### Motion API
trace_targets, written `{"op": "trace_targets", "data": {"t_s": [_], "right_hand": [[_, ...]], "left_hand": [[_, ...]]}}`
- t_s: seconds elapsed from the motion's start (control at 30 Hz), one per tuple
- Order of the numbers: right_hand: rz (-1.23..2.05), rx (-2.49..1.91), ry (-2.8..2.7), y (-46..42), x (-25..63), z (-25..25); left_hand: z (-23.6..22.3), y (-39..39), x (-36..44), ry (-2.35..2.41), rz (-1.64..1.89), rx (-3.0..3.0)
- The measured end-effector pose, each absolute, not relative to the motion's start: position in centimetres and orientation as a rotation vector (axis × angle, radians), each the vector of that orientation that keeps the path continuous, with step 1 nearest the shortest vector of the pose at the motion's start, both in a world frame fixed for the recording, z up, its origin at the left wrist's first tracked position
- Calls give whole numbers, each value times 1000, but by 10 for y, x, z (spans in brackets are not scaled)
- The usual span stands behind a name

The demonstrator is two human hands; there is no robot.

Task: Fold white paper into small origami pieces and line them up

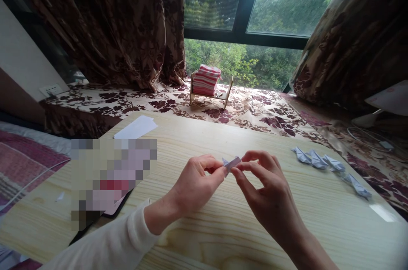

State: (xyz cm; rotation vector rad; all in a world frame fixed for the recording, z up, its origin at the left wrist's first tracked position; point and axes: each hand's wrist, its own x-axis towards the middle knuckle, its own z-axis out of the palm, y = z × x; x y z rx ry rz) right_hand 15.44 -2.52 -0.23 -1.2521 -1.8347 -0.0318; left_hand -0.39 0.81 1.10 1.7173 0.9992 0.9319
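A small piece of folded white paper [233, 163] is held between my two hands, just above the middle of the wooden table. My left hand [200, 181] pinches its left end between thumb and fingers. At its right end, the thumb and fingertips of my right hand [266, 183] grip the paper, with the other fingers curled. Several folded paper pieces [318, 159] of similar look lie in a slanting row on the right side of the table. On the far left part lies a stack of white paper strips [135, 127].
The light wooden table [191, 236] borders a window ledge with floral cloth [255, 111]. On the ledge stands a small wooden rack [230, 91] with striped folded cloths [206, 80]. A blurred-out patch covers items at left, beside a dark flat edge. A lamp [389, 98] sits far right.
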Motion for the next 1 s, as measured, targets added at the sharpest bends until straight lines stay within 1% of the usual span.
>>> {"op": "trace_targets", "data": {"t_s": [0.23, 0.3, 0.43, 0.5, 0.63, 0.8, 1.0], "right_hand": [[117, -1342, -1725, -24, 159, -5], [219, -1393, -1665, -24, 161, -7], [530, -1422, -1596, -24, 160, -9], [604, -1388, -1574, -24, 159, -8], [615, -1366, -1578, -24, 160, -6], [594, -1394, -1494, -25, 163, -3], [689, -1343, -1522, -26, 159, -4]], "left_hand": [[13, 10, -5, 989, 920, 1594], [14, 9, -5, 1003, 930, 1598], [14, 10, -5, 1038, 894, 1515], [13, 11, -6, 1035, 873, 1424], [12, 14, -7, 1023, 914, 1335], [14, 12, -7, 1045, 932, 1427], [16, 11, -6, 1062, 950, 1515]]}}
